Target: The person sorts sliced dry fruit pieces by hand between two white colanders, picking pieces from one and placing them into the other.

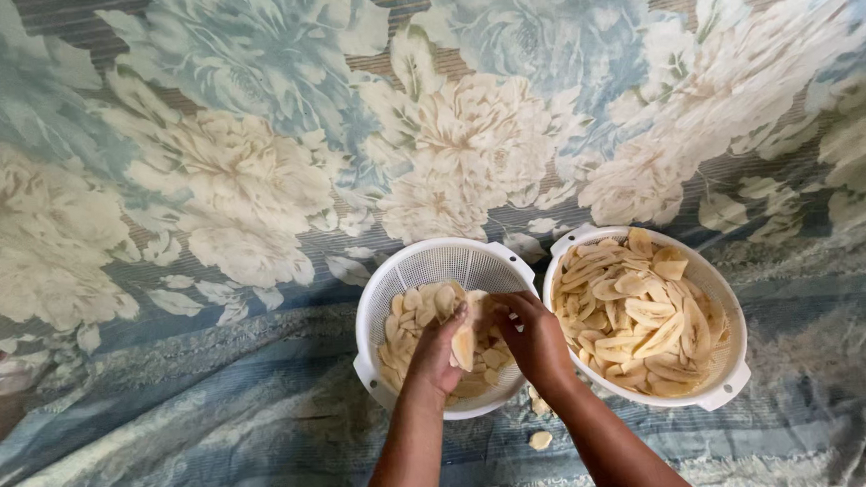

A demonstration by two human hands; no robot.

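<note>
Where the floral cloth [249,185] runs down toward its near edge, I see two white perforated baskets standing side by side, rims almost touching. The left basket [424,259] holds a shallow heap of pale yellow slices [408,320], thin and mostly round or oval, lying loose against the far and left wall. The right basket [727,376] is fuller: its slices [643,311] are longer, curved strips piled nearly to the rim.

Both of my hands are over the left basket, close together near its right half. My left hand [438,355] has its fingers curled inward, closed on one pale slice [463,347] that hangs edge-down from the fingertips, above the heap. My right hand [533,336] is bent at the wrist with the fingers folded in toward the left hand; they seem to pinch the upper part of a pale piece [476,306] between the two hands, though I cannot tell exactly how much of it they grip. Neither hand is spread flat.

On the cloth just in front of the baskets, between my forearms, lie a few stray slices [540,439]; one rests alone nearer the front edge, others sit close to the left basket's rim. The cloth itself is blue-grey with large cream flowers and lies wrinkled along the near side.
</note>
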